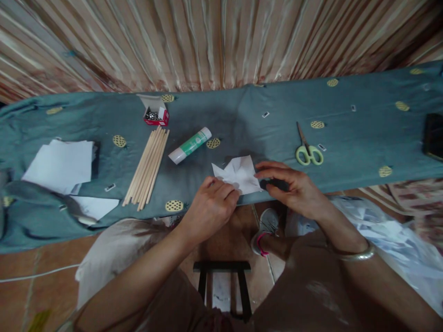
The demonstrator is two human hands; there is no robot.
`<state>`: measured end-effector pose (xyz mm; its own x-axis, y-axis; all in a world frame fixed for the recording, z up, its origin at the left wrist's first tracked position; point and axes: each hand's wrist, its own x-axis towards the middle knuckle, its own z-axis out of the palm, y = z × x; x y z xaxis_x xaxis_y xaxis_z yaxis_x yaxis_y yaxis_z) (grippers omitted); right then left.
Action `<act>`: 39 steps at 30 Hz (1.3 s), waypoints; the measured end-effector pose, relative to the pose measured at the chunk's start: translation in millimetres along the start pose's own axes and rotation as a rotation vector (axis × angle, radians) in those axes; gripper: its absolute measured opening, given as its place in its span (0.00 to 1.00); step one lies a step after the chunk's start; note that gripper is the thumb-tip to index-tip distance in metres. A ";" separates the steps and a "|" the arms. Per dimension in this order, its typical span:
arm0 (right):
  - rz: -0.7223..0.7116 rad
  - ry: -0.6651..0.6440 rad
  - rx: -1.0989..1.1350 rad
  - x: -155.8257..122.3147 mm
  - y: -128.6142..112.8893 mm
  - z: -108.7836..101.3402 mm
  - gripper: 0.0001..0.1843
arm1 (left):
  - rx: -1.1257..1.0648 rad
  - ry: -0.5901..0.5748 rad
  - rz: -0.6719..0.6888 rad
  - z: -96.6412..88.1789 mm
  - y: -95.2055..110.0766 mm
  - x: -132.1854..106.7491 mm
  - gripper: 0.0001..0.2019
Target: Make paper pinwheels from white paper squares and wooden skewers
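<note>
A white paper pinwheel (244, 173) with folded-in corners lies at the front edge of the cloth-covered table. My left hand (216, 203) is closed on its lower left side, pinching the paper; the fingertips are partly hidden. At the paper's right edge is my right hand (294, 186), its fingers apart and the fingertips at or just touching the edge. A glue stick (190, 145) with a green label lies behind the paper, to the left. Green-handled scissors (306, 150) rest to the right, blades pointing away from me.
Left of the glue stick lies a bundle of wooden sticks (147, 170). Behind them stands an open red box (155, 113) of small metal pieces. White paper sheets (62, 163) are stacked at far left. A dark object (433, 136) sits at the right edge. Plastic bags (387, 240) lie below.
</note>
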<state>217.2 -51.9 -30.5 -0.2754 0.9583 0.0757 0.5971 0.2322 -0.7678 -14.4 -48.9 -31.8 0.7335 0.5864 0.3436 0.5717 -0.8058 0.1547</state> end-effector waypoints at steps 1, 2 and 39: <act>-0.004 -0.021 -0.008 -0.7 -0.6 -0.5 0.17 | -0.003 0.003 0.002 -0.2 0.2 -0.6 0.06; -0.008 -0.042 -0.020 -1.4 -1.4 -1.1 0.19 | -0.007 0.002 0.004 -0.4 0.4 -1.0 0.06; 0.017 0.044 0.040 11.5 -8.8 29.2 0.04 | -0.027 -0.067 0.017 1.9 7.4 -2.8 0.07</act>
<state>186.8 -47.8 -41.5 -0.2321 0.9686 0.0896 0.5702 0.2101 -0.7942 -11.5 -56.4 -33.4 0.7666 0.5761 0.2836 0.5493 -0.8171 0.1748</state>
